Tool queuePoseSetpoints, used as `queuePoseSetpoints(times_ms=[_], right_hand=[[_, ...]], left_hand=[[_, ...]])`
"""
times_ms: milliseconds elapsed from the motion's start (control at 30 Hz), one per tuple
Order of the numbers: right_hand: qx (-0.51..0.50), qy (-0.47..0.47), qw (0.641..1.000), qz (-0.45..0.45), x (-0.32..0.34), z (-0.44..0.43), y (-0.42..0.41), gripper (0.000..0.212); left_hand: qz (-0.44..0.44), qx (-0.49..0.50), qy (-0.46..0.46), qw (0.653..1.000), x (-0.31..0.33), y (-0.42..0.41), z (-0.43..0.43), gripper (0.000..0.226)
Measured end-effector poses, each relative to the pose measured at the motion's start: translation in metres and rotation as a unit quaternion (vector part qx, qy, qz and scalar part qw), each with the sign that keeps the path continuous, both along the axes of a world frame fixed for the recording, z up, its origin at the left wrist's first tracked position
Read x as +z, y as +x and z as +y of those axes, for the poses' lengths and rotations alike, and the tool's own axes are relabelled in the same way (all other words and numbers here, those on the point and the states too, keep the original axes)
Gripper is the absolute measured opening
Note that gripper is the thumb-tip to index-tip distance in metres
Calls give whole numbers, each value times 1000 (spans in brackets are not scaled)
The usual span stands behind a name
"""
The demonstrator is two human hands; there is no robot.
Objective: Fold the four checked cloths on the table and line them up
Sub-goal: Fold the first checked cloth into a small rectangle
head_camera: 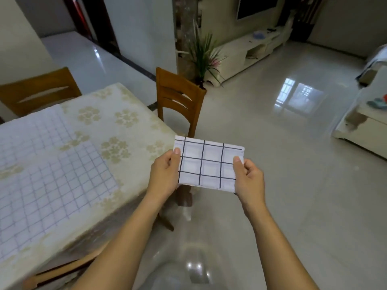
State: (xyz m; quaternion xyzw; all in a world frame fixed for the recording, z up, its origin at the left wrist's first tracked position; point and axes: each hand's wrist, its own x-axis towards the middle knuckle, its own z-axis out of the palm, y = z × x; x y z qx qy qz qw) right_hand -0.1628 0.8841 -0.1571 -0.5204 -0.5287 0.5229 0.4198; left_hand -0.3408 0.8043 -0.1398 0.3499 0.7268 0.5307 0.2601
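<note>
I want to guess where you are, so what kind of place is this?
Most likely a home, an open dining and living room: a dining table with a wooden chair beside it, and a television on the wall above a low white cabinet.

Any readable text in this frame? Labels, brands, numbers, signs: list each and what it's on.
None readable.
The folded checked cloth, pinched by the left hand and right hand, carries only dark grid lines.
The spread cloths on the table: fine checks only.
Anything on the far cabinet is too small to tell.
</note>
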Motion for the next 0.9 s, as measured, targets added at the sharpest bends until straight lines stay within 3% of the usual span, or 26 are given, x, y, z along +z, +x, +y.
queuePoseSetpoints(times_ms=[533,733,900], right_hand=[[121,9,990,-74,8,242,-90,22],[231,22,970,-77,-12,286,-179,18],[383,13,919,-92,-40,320,-246,12]], left_hand=[[-108,106,38,988,-22,-100,231,25],[-85,214,26,973,-38,-171,230,24],[-112,338,45,933,-46,-203,217,21]])
